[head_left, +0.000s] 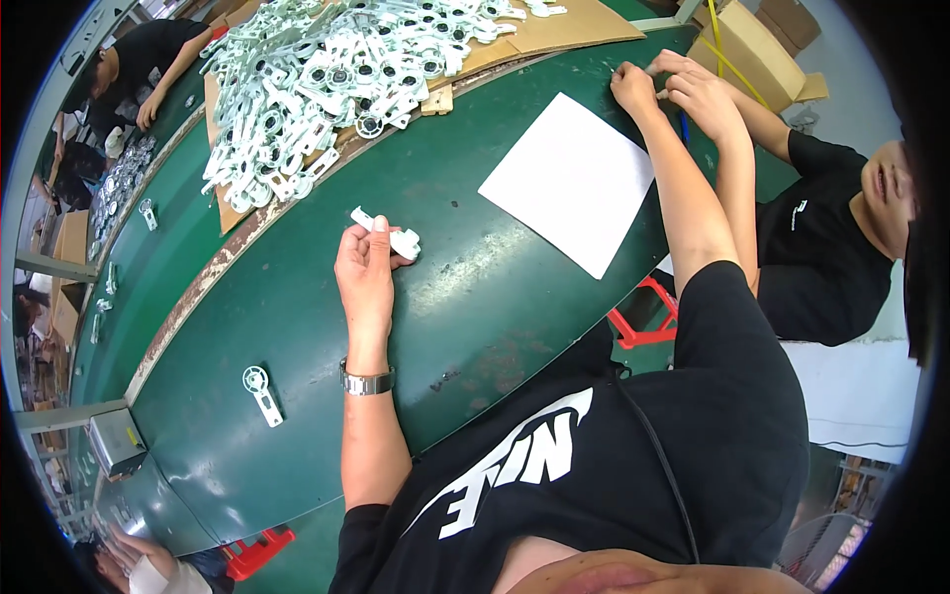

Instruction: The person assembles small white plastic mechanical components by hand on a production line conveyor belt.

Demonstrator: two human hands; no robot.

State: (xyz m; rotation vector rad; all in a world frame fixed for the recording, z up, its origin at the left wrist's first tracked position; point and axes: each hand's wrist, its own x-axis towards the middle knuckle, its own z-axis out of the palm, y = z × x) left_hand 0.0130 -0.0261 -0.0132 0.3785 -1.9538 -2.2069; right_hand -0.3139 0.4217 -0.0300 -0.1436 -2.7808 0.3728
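Observation:
My left hand [368, 265] is closed around a small white plastic part [404, 244], held above the green table [445, 337]. Its ends stick out past my thumb and fingers. My right hand [636, 89] is at the far right of the table, its fingers curled together; what they hold, if anything, is too small to make out. Right beside it are a co-worker's hands [701, 94]. Between my hands lies a white sheet of paper [569, 183]. One pale plastic piece with a ring-shaped head [262, 396] lies alone left of my left forearm.
A large heap of pale green plastic pieces [327, 89] sits on cardboard [544, 30] at the back. A belt with a few loose pieces [148, 213] runs along the left. A metal box [117, 443] stands at the left edge. Red stools [648, 315] are below the table.

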